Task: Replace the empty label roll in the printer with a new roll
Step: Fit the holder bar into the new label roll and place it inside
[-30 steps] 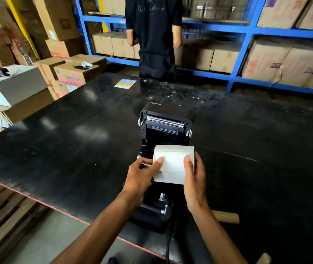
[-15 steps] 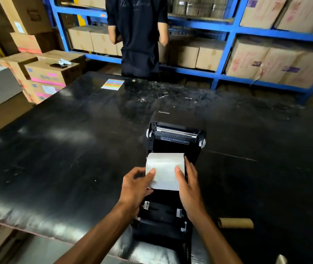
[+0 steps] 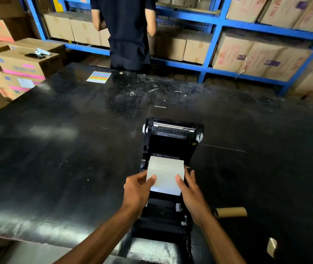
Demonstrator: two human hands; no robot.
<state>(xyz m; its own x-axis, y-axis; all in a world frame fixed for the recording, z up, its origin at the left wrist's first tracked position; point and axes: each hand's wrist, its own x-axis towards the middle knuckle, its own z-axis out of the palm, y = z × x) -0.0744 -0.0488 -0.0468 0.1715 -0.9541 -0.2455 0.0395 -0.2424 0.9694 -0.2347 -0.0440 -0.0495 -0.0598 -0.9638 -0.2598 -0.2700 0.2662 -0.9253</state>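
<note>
**New roll held over open printer**

Seated on black surface (image 3: 56,149): black printer (image 3: 171,212), lid (image 3: 172,134) swung open and standing up at far side, "Xprinter" lettering legible on lid top. White label roll (image 3: 164,175) held over open bay, loose leading sheet hanging toward viewer. Whether roll rests on holders or hangs clear: cannot tell.

Left hand (image 3: 137,191) at roll's left end, thumb pressed on paper face, fingers (image 3: 142,178) closed around the end. Right hand (image 3: 191,195) mirrored at right end, thumb on paper, fingers (image 3: 191,178) curled behind the end. Both gripping the roll.

Surroundings: empty cardboard core (image 3: 230,212) lying on its side on surface right of printer, well apart from roll, beside right wrist. Striped coloured card (image 3: 98,77) flat near far edge. White scuffs and debris mid-surface beyond printer. Second person in dark clothing (image 3: 127,35) standing beyond far edge, facing blue shelving (image 3: 213,42) stocked with cardboard boxes. Stacked boxes (image 3: 20,65) at far left, small objects on top. Nothing between hands and bay.

Compared with half a second earlier: grip unchanged, roll sitting slightly deeper toward bay; core and card in same places.
</note>
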